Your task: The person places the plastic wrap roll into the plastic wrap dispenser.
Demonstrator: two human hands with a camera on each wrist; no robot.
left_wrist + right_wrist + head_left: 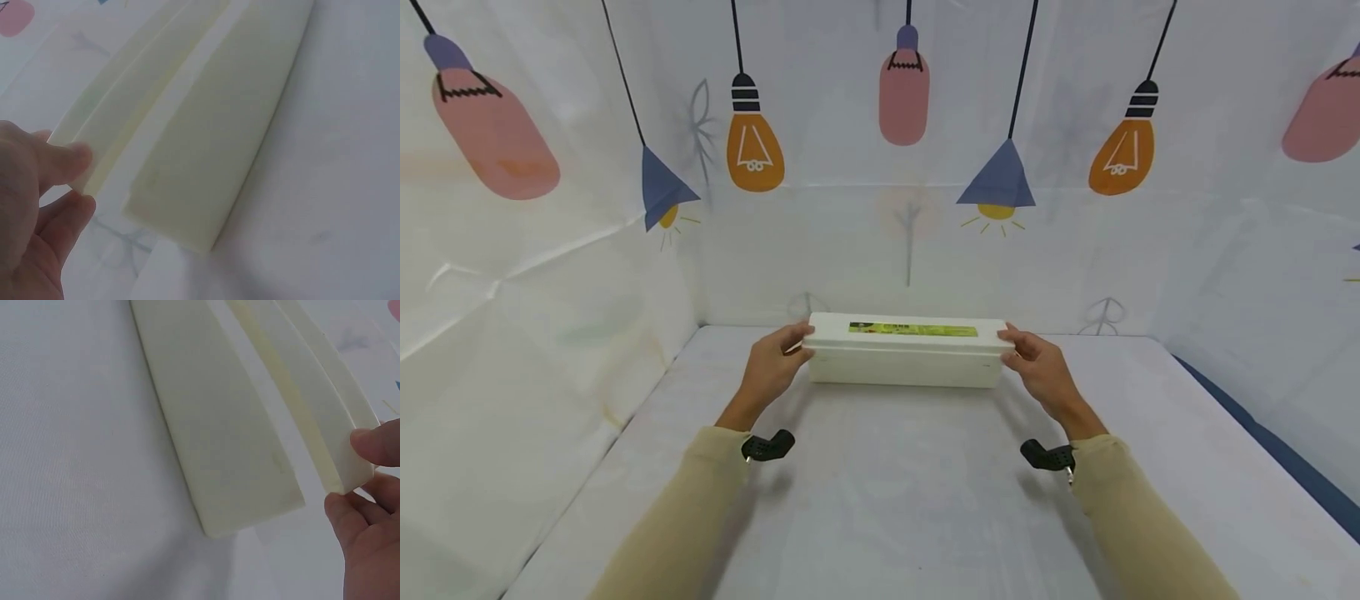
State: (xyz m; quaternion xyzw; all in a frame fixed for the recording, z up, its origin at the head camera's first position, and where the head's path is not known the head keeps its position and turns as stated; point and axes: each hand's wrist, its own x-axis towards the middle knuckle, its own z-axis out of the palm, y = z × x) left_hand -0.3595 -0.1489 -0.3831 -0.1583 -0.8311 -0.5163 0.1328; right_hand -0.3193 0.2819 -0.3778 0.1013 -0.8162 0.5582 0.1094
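Note:
A long white box (906, 370) stands on the far part of the table, its length running left to right. Its white lid (831, 323) carries a yellow-green printed label (913, 329) on top. My left hand (769, 365) pinches the lid's left end between thumb and fingers. At the opposite end, my right hand (1047, 372) pinches the lid the same way. Both wrist views show a gap between the lid (122, 122) and the box body (219, 419), so the lid is held raised above it. What the box contains is hidden.
A white-covered table (895, 500) lies under the box. White curtains printed with hanging lamps (997, 179) rise behind and at both sides. Each wrist wears a black camera mount (767, 446). A dark blue strip (1262, 429) runs along the table's right edge.

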